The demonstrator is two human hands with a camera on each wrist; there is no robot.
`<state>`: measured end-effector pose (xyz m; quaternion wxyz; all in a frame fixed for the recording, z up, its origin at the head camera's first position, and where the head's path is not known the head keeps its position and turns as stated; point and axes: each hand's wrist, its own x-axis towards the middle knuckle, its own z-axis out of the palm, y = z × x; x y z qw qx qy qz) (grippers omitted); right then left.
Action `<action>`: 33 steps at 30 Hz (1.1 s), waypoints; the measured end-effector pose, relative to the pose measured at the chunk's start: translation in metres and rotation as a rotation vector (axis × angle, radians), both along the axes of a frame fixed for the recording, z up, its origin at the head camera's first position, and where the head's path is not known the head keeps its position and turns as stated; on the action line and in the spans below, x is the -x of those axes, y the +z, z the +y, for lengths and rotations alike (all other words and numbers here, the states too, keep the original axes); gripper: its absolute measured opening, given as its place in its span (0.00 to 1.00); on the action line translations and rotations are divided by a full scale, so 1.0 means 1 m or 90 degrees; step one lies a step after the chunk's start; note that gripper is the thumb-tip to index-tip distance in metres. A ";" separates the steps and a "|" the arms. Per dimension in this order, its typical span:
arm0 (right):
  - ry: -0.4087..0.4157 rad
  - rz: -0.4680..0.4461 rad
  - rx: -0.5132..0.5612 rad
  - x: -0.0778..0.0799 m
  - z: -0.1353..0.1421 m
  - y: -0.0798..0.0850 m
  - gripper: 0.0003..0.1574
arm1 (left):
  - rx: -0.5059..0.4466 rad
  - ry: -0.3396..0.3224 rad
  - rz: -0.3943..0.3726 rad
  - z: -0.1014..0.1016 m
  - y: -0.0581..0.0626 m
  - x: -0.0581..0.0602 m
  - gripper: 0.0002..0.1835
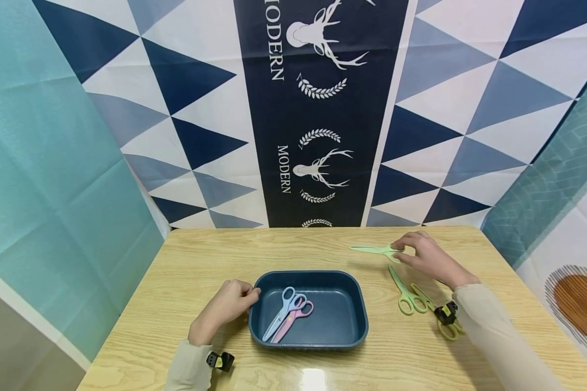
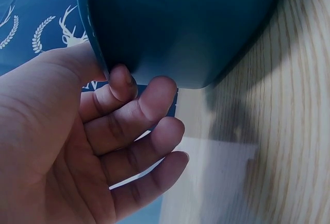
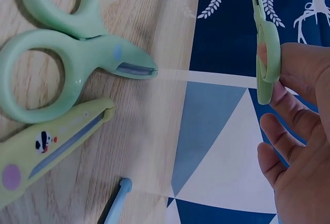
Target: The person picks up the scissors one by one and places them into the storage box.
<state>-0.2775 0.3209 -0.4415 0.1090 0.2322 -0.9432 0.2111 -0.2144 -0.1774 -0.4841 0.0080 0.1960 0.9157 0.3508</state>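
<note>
My left hand [image 1: 227, 303] pinches the left rim of a dark blue rectangular tray [image 1: 342, 320], its thumb over the edge and fingertips against the outer wall. Blue scissors [image 1: 276, 324] and pink scissors [image 1: 306, 309] lie overlapping inside, toward the left. Beyond the tray's far right corner, my right hand [image 1: 428, 260] holds light green scissors [image 1: 372, 249] by the handle loops, raised over the table with the blades pointing left. Below that hand lie green scissors [image 1: 407, 298] and yellow-green scissors [image 3: 56, 152], the latter partly covered by my wrist.
A pale blue tip [image 3: 122, 190] shows on the table beside the yellow-green scissors. The wood-grain table [image 1: 200, 255] ends at a patterned cloth [image 1: 318, 108] hanging behind it. A round brown mat [image 1: 582, 304] appears past the right edge.
</note>
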 end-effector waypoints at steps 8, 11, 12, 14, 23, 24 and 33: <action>0.010 0.023 0.003 0.001 -0.005 0.001 0.09 | -0.002 -0.005 -0.014 -0.002 0.002 0.003 0.25; 0.011 0.024 0.000 0.002 -0.006 0.002 0.09 | -0.003 -0.004 -0.019 -0.002 0.003 0.005 0.25; 0.011 0.023 -0.001 0.003 -0.006 0.003 0.09 | -0.004 -0.004 -0.021 -0.002 0.004 0.005 0.25; 0.012 0.017 -0.003 0.003 -0.007 0.004 0.09 | -0.003 -0.003 -0.024 -0.003 0.005 0.007 0.25; 0.016 0.015 -0.008 -0.002 -0.014 0.009 0.09 | -0.005 -0.011 -0.021 -0.004 0.007 0.006 0.25; 0.018 0.013 -0.007 -0.003 -0.015 0.009 0.09 | -0.004 -0.012 -0.021 -0.005 0.007 0.005 0.25; 0.032 0.023 -0.006 -0.008 -0.019 0.007 0.10 | 0.001 0.001 -0.022 -0.002 0.002 -0.002 0.25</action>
